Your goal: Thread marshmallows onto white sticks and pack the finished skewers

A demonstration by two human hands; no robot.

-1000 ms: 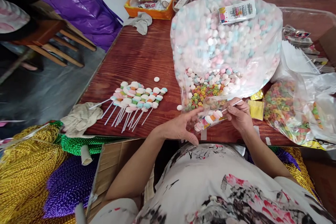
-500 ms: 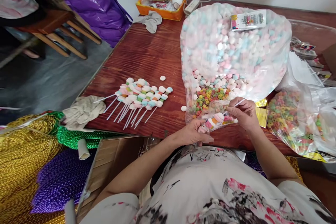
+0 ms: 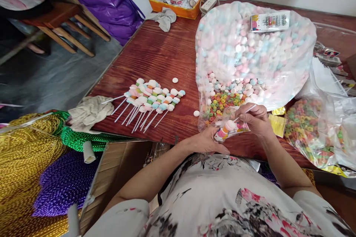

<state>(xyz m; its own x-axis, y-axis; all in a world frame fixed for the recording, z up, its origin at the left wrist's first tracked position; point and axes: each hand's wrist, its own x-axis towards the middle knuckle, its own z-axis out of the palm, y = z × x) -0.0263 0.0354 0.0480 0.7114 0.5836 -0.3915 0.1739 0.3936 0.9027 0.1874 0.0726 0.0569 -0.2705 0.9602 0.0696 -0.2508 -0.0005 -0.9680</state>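
Observation:
My left hand (image 3: 208, 140) is closed around the near-left end of a small clear plastic bag with a colourful print (image 3: 242, 127), its thumb stretched out below. A candy skewer (image 3: 229, 124) with a pale marshmallow and an orange piece lies at the bag, partly inside it as far as I can see. Its white stick (image 3: 250, 108) is pinched in my right hand (image 3: 256, 119). To the left, several finished-looking marshmallow skewers (image 3: 152, 96) lie in a bundle on the table, sticks towards me. Two loose white marshmallows (image 3: 196, 113) lie nearby.
A big clear bag of pastel marshmallows (image 3: 256, 52) fills the table's (image 3: 133, 55) back right, with ring candies (image 3: 222, 103) at its mouth. Another ring candy bag (image 3: 302, 126) and gold foil pieces (image 3: 277, 125) lie right. An orange tray (image 3: 175, 7) stands behind; a rag (image 3: 90, 113) left.
My right hand has moved a little left, towards my left hand, with the stick. The marshmallow end has shifted in the bag. The whole view has swung slightly.

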